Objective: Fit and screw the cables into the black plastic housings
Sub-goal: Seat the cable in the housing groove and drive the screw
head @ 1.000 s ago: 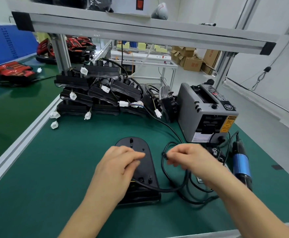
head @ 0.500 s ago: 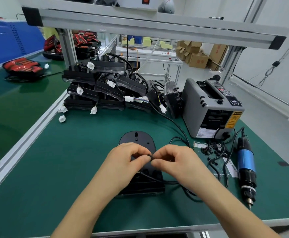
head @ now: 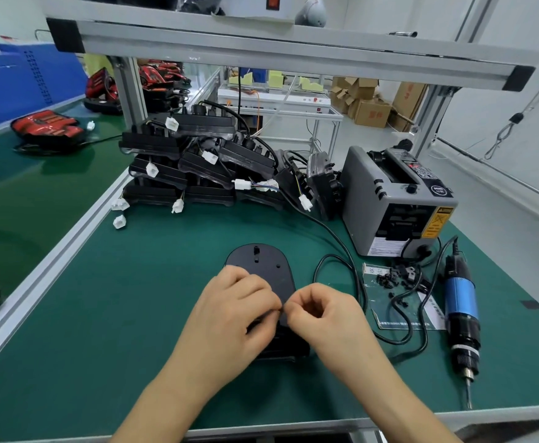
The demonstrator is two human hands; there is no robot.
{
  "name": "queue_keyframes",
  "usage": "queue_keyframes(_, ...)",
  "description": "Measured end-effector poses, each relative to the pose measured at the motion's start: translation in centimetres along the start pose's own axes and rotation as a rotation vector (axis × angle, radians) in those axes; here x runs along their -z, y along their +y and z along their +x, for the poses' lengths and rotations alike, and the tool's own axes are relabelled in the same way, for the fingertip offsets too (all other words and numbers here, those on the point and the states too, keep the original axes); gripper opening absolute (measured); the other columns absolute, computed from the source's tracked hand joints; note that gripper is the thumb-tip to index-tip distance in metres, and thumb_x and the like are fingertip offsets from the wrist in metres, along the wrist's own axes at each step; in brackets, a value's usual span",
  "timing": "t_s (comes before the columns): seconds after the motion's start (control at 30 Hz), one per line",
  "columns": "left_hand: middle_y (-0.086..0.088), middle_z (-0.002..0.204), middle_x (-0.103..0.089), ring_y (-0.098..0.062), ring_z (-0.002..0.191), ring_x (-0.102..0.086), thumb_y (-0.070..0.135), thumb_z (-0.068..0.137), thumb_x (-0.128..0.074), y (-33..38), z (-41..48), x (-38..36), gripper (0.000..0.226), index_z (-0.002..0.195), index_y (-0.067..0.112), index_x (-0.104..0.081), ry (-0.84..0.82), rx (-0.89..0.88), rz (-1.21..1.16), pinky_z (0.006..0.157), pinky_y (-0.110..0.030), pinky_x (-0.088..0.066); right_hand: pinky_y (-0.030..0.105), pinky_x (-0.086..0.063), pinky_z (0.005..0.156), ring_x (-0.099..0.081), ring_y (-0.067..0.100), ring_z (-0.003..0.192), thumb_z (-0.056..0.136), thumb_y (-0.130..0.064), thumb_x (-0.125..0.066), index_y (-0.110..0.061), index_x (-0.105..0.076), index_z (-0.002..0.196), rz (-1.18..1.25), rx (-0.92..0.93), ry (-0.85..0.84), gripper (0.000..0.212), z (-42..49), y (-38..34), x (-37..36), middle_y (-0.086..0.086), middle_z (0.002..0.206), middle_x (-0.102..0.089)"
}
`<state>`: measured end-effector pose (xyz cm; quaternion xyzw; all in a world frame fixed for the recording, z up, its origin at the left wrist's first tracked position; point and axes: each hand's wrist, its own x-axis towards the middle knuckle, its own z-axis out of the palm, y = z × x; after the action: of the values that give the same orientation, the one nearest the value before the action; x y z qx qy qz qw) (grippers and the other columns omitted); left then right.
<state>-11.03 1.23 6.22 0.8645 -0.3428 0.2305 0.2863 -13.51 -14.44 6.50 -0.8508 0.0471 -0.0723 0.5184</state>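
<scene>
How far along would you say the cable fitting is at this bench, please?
Done: stacked housings at the back already carry wired white connectors. In hand: one housing lies flat on the mat; the left hand and right hand pinch what looks like its cable together over it. Left: screwing, since the screwdriver lies untouched on the right beside the small black parts.

A factory assembly station: a green-matted table (head: 133, 298) with aluminium framing (head: 293, 49), black housings (head: 197, 161) stacked beyond the left hand (head: 229, 318), an electric screwdriver (head: 461, 295) right of the right hand (head: 328, 318), cardboard boxes (head: 370, 111) far behind.
</scene>
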Motion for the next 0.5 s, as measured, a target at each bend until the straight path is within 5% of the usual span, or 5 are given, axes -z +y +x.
queue_keyframes(0.23, 0.024, 0.092, -0.058, -0.001, 0.099, -0.048, 0.051, 0.08, -0.054, -1.8, -1.8, 0.2, 0.03, 0.093, 0.028, -0.069, -0.114, 0.224, -0.187, 0.084, -0.021, -0.042, 0.021, -0.041, 0.056, -0.047, 0.0, 0.05, 0.074, -0.023, -0.067, -0.024, -0.061, 0.06, -0.07, -0.027, -0.038, 0.015, -0.5, 0.0, 0.2, -0.014, 0.053, -0.058)
queue_keyframes(0.5, 0.019, 0.085, -0.055, -0.001, 0.083, -0.049, 0.017, 0.076, -0.075, -1.3, -1.8, -0.6, 0.012, 0.081, 0.023, -0.066, -0.099, 0.203, -0.167, 0.073, -0.019, -0.041, 0.014, -0.038, 0.058, -0.052, -0.003, 0.058, 0.071, -0.038, -0.062, -0.031, -0.057, 0.062, -0.341, 0.019, -0.049, 0.012, -1.6, 0.3, -0.2, -0.032, 0.063, -0.058)
